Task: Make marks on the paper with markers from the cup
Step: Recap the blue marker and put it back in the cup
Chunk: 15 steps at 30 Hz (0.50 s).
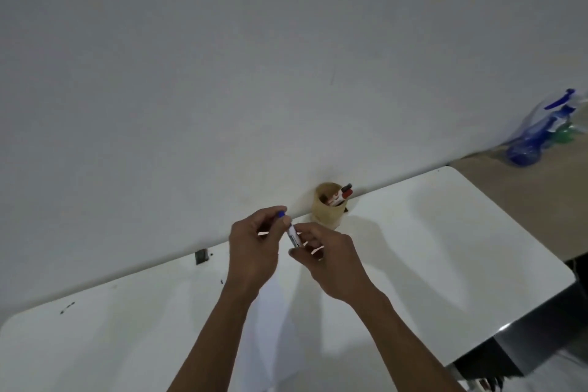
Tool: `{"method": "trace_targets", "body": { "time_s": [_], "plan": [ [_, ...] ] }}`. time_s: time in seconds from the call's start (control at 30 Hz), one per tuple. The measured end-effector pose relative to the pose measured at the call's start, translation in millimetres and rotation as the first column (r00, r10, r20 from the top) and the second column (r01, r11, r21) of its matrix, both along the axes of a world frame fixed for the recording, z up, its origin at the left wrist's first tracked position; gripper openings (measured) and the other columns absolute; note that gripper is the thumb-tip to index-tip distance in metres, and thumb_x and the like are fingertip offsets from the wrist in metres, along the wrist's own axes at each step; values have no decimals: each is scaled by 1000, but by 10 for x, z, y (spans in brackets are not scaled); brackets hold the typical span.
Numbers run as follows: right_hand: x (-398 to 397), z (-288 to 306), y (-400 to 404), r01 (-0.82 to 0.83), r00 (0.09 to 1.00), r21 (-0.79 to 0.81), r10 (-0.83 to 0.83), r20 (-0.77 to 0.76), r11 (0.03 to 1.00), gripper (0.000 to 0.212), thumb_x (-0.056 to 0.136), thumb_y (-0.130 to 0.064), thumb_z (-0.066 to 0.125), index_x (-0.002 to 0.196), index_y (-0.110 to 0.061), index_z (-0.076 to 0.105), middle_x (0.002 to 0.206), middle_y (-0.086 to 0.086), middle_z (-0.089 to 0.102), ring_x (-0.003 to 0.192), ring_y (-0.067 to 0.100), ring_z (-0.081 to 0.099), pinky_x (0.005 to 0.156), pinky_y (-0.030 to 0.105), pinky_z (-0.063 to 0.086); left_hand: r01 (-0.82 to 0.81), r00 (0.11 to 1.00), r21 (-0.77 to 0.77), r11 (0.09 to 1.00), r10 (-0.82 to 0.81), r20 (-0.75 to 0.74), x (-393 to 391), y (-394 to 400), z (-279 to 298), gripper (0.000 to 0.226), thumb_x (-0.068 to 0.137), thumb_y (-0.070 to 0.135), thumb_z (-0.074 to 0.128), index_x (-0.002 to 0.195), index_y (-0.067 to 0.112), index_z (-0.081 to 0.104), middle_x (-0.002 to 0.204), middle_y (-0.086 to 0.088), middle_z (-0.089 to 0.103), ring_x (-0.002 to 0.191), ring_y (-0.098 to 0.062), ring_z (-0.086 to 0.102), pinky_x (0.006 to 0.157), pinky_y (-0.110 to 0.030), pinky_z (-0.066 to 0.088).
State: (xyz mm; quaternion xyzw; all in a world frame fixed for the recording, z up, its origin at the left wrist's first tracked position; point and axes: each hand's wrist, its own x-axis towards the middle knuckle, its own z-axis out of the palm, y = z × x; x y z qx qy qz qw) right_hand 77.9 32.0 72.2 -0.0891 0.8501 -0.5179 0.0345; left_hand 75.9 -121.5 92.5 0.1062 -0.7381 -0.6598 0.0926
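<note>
A blue-capped marker (291,231) is held above the white table (429,232), pinched between both hands. The left hand (253,251) has its fingertips closed on the blue cap end, while the right hand (331,259) has its fingers curled around the white barrel lower down. Whether the cap is seated or partly pulled off cannot be made out, since the fingers cover the joint.

Below the hands and forearms lies a sheet of white paper (270,321), hard to separate from the tabletop; no marks are visible on the part that shows.

Just beyond the hands, at the table's far edge against the wall, stands a tan cup (327,212) with a red marker (345,193) and a dark-capped one leaning inside.

The table is glossy, with rounded corners and a few small dark specks (67,307) near its left end. A small dark bracket (200,256) sits at the back edge. The wall (222,57) behind is plain and pale grey. To the right, on a beige floor (515,200), rests a clear plastic bag (541,130) holding blue and green items.
</note>
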Motion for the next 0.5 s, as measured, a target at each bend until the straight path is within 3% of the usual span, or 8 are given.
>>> {"method": "trace_targets", "body": {
  "time_s": [0.13, 0.2, 0.27, 0.4, 0.5],
  "plan": [
    [-267, 8, 335, 46, 999, -43, -47, -21, 998, 56, 91, -12, 72, 138, -37, 54, 94, -11, 71, 85, 4, 68, 67, 21, 58, 11, 999, -2, 1000, -11, 50, -256, 398, -34, 13, 89, 29, 72, 101, 30, 76, 94, 12, 77, 91, -4, 69, 81, -31, 57],
    [-451, 39, 540, 122, 991, -109, -127, -38, 986, 70, 92, -9, 70, 147, -41, 41, 92, -14, 70, 85, 4, 71, 72, 21, 59, -18, 994, -19, 1000, 20, 107, -391, 556, -118, 25, 89, 36, 70, 113, 28, 73, 100, 14, 75, 97, -2, 67, 87, -33, 58],
    [-672, 87, 735, 200, 974, -179, -215, -69, 963, 76, 92, -5, 70, 149, -43, 37, 94, -16, 71, 80, 7, 74, 70, 18, 59, -39, 988, -108, 993, 54, 143, -517, 693, -218, 35, 88, 31, 73, 122, 23, 67, 103, 10, 72, 92, 6, 65, 82, -23, 55],
    [-1171, 122, 969, 326, 919, -329, -379, -109, 886, 62, 91, -11, 73, 140, -35, 44, 101, 2, 75, 79, 8, 77, 69, 11, 55, -5, 968, -296, 955, 80, 240, -760, 939, -469, 68, 78, 23, 83, 138, 18, 51, 129, -1, 62, 99, -10, 61, 80, -19, 47],
    [-1440, 68, 986, 344, 896, -367, -418, -146, 864, 43, 97, -17, 67, 134, -27, 47, 94, 8, 78, 82, 6, 76, 71, 9, 52, 36, 949, -307, 951, 63, 308, -918, 1069, -623, 88, 74, 20, 86, 147, 18, 38, 144, -6, 51, 118, -20, 57, 96, -31, 48]
  ]
}}
